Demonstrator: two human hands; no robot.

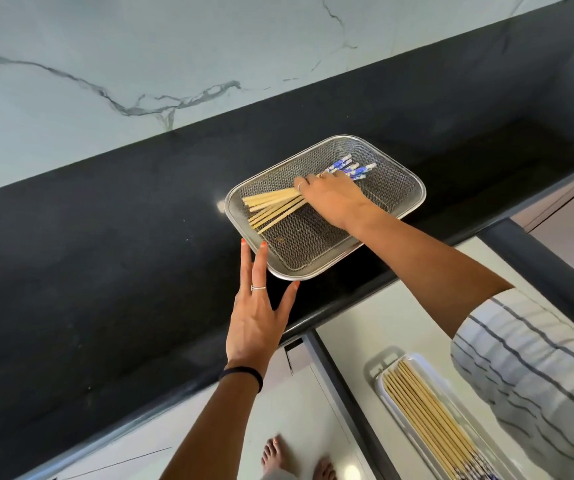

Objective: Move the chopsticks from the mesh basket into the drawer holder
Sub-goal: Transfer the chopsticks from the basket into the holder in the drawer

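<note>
Head view: right hand (330, 195) grip closed over chopsticks (275, 206); left hand (257, 313) splayed against mesh basket (413, 188).

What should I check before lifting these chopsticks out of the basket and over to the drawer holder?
1. Right hand on the chopsticks: ok, it lies across the bundle's middle.
2. Grip closed: cannot tell, the fingers are hidden under the hand.
3. Whole bundle gathered: not ok, the plain ends fan apart.
4. Basket steadied: ok, left hand fingertips touch its near corner.
5. Holder reachable: ok, the drawer is open, with chopsticks already lying in it.
6. Room left in the holder: cannot tell, the sleeve covers part of it.
</note>
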